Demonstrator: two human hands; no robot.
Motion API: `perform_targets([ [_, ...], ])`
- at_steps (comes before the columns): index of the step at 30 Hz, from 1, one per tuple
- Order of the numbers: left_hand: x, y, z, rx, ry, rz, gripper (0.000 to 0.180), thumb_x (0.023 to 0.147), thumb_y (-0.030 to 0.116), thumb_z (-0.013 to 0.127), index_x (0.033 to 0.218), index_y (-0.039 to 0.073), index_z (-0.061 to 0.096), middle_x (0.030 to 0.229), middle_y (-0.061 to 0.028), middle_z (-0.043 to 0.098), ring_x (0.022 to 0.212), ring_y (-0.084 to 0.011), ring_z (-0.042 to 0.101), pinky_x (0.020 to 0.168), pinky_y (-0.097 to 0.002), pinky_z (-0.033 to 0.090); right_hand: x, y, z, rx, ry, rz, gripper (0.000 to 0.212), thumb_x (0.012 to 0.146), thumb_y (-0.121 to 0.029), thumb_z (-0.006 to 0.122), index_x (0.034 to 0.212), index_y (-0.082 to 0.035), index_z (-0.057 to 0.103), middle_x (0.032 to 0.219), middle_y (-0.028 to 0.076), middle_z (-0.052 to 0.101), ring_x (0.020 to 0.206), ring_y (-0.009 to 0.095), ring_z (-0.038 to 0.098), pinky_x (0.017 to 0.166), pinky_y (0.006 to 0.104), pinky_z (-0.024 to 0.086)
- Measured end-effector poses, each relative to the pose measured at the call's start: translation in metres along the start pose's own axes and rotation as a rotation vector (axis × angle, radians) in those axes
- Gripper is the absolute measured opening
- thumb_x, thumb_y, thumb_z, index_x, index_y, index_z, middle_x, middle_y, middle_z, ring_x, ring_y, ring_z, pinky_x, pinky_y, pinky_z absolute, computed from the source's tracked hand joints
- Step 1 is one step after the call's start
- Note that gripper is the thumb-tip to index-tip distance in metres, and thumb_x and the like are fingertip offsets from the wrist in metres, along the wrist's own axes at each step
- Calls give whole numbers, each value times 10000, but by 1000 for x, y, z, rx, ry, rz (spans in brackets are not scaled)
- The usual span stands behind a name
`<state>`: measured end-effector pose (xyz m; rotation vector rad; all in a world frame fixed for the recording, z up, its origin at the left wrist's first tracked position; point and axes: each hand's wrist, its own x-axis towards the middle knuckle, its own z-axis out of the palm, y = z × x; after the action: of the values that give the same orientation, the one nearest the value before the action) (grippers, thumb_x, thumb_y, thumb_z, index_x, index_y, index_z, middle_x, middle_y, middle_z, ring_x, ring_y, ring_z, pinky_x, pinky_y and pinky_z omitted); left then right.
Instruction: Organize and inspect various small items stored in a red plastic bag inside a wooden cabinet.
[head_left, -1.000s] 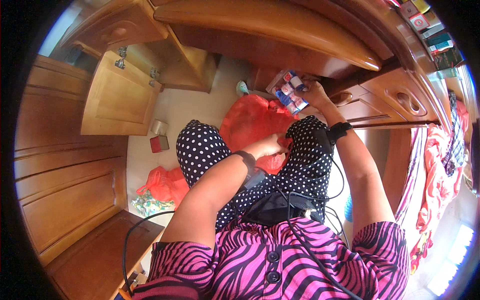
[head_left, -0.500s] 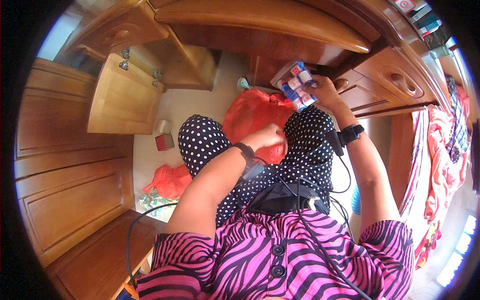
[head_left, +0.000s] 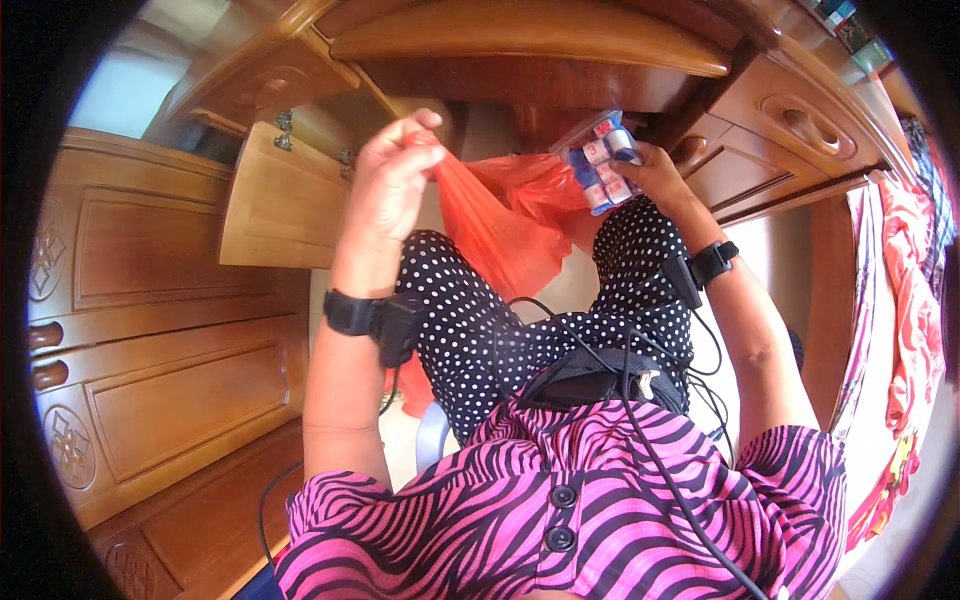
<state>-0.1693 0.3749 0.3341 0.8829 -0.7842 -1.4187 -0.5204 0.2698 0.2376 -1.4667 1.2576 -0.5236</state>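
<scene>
My left hand is raised at the upper left of my knees, fingers closed on the edge of a thin red plastic bag. The bag stretches from there to the right, hanging between my knees. My right hand grips a clear plastic pack of small white, blue and red rolls, held above my right knee. The bag's right end passes close to the pack; whether they touch I cannot tell.
On the left stands an open cabinet door beside brown wooden panels. A wooden desk edge crosses ahead, with a carved cabinet at right. Red cloth hangs at far right. Another red bag lies by my left leg.
My left hand has risen to the upper left, pulling the red bag's edge up from between my knees. My right hand keeps the pack and has shifted slightly right.
</scene>
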Motion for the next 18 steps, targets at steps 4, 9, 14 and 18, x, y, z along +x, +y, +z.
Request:
perform_targets([
  [4, -22, 16, 14, 278, -98, 91, 127, 764, 16, 611, 708, 91, 526, 1129, -69, 544, 1013, -139, 501, 896, -292, 372, -3, -21, 22, 182, -70, 40, 274, 846, -124, 654, 1085, 2, 608, 931, 17, 646, 826, 94, 584, 773, 259, 476],
  [9, -53, -6, 4, 527, -122, -35, 200, 794, 130, 689, 675, 52, 548, 1061, -33, 543, 972, -113, 479, 851, -263, 365, -22, -51, 53, -108, -411, -51, 370, 818, -81, 674, 1168, -1, 585, 1035, 22, 640, 939, 106, 562, 878, 268, 450],
  [14, -72, -23, 1, 363, 0, -13, 234, 805, 60, 660, 628, 37, 510, 1050, -66, 544, 1041, -173, 516, 897, -303, 394, -39, -47, 68, -446, -859, -206, 306, 730, -82, 677, 1027, -21, 635, 845, 141, 662, 759, 227, 635, 712, 358, 489],
  [18, -94, -30, 14, 215, -154, 25, 253, 791, -12, 612, 596, 28, 457, 1040, -94, 560, 1129, -249, 523, 1003, -400, 383, -35, -71, 103, -632, -951, -127, 322, 687, -87, 676, 1006, -52, 652, 792, 123, 664, 707, 220, 635, 633, 374, 498],
])
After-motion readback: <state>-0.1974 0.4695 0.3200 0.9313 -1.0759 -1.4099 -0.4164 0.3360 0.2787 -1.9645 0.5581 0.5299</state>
